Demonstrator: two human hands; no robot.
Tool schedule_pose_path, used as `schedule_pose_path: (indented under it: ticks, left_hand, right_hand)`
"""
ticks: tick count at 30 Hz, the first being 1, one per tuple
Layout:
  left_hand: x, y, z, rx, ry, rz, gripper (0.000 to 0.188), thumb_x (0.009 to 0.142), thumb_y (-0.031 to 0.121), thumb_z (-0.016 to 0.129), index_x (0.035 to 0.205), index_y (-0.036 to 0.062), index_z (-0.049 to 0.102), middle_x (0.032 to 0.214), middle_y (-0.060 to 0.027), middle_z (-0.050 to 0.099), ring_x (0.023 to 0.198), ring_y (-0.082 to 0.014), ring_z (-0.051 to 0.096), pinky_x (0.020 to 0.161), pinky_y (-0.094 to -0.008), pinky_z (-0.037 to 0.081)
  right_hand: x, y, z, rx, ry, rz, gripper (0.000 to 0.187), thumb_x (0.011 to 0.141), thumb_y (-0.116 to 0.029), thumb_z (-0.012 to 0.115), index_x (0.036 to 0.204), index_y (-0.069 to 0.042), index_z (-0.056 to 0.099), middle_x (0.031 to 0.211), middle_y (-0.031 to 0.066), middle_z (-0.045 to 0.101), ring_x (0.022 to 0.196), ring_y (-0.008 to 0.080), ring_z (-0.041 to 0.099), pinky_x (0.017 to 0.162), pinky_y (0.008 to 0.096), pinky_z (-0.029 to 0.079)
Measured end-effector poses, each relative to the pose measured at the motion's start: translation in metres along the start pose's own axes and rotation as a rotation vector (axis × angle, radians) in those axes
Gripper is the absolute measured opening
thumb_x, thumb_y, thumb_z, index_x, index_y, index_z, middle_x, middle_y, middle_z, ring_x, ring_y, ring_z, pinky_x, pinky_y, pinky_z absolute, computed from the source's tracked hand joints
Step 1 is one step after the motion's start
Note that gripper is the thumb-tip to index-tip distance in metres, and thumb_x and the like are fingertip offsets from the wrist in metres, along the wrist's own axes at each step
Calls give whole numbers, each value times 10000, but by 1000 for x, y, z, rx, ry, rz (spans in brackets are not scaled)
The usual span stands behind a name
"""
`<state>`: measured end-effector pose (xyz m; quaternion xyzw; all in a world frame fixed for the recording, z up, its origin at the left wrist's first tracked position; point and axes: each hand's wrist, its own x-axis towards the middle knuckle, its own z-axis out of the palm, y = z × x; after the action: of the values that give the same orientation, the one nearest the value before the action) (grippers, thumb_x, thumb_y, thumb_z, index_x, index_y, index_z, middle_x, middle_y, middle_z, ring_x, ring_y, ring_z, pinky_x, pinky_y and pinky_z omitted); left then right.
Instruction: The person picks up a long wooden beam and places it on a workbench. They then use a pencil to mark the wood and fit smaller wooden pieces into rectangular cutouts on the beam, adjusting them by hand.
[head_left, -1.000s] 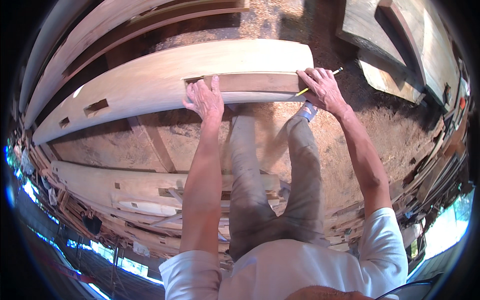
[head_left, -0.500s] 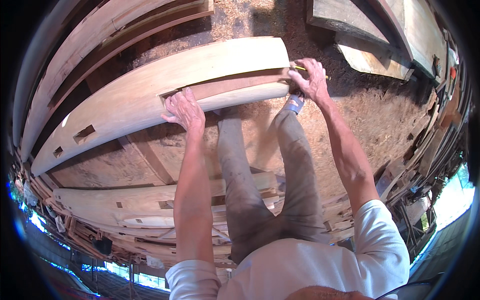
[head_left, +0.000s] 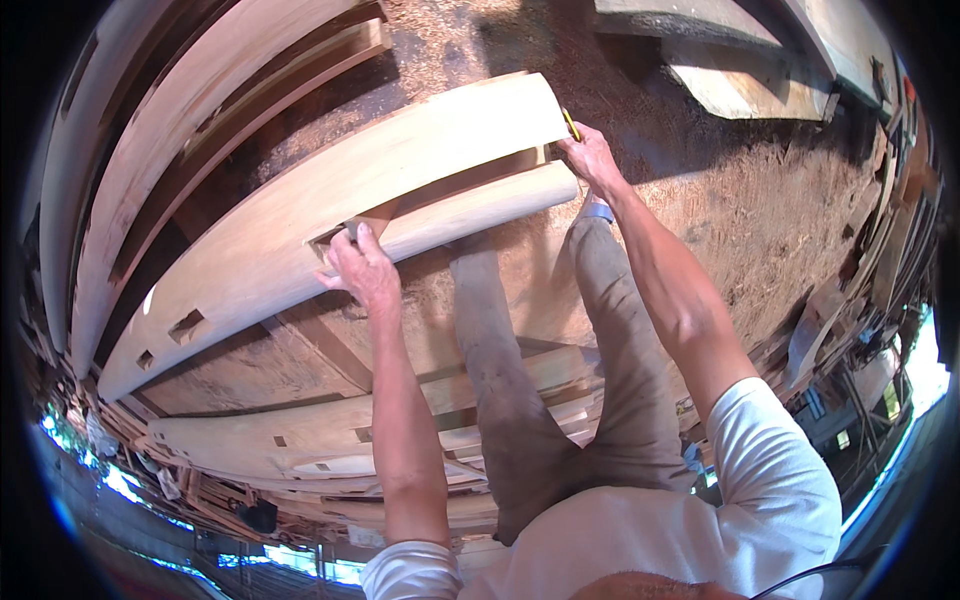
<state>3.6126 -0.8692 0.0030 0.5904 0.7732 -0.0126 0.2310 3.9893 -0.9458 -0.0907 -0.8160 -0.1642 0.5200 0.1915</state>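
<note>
Looking down, I see a long curved timber plank (head_left: 300,215), pale and freshly shaped, lying across supports over the sawdust-covered ground (head_left: 760,220). It has a long rectangular slot (head_left: 450,180) cut along its near edge and smaller mortise holes (head_left: 185,325) toward the left end. My left hand (head_left: 362,268) rests on the plank at the left end of the slot, fingers curled over the edge, gripping the wood itself. My right hand (head_left: 590,155) sits at the plank's right end, pinching a yellow pencil (head_left: 571,124) whose tip meets the end grain. My legs, in dusty trousers (head_left: 560,380), stand just below the plank.

More curved planks (head_left: 150,150) are stacked beyond it, and other boards (head_left: 330,450) lie behind my feet.

As I judge it, the risk is the plank rocking on its supports if the left hand eases off, which would throw any pencil mark. Loose sawdust underfoot could also let a foot slip.
</note>
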Motion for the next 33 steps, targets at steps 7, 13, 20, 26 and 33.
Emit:
schedule_pose_path:
  ticks: [7,13,20,26,33]
  left_hand:
    - [0,-5,-6,-150,128,38,317,1054,339,650,1144,38,694,908,-34,703,886,-181,637,1295,-592,77]
    - [-9,9,-3,-503,333,-71,308,1065,234,677,1146,-63,680,887,-76,680,807,-157,597,837,-340,498]
    - [-33,36,-31,-486,189,-131,343,1092,266,624,1151,-71,636,997,-95,680,911,-160,613,819,-309,496]
    - [-69,70,-41,-466,193,45,229,1049,118,656,1175,-71,619,921,-87,657,858,-146,611,717,-291,506]
    - [-88,91,-60,-549,157,81,205,1067,150,640,1153,-35,627,912,-40,641,811,-82,574,706,-240,475]
  right_hand:
    - [34,8,5,-140,4,-63,455,908,-362,664,932,90,708,840,295,692,798,388,668,786,496,530]
    - [93,72,40,-231,-119,-174,425,817,-326,603,865,83,706,846,323,686,769,421,682,736,507,528]
    - [93,68,30,-460,-257,-165,501,882,-395,595,952,78,743,1005,322,731,942,431,726,840,477,559]
    - [55,26,11,78,-121,213,475,896,-329,662,966,140,696,914,199,733,844,272,673,761,414,516]
    - [63,51,19,134,-133,134,655,939,-457,632,1284,100,644,1404,282,590,1312,362,559,1075,450,456]
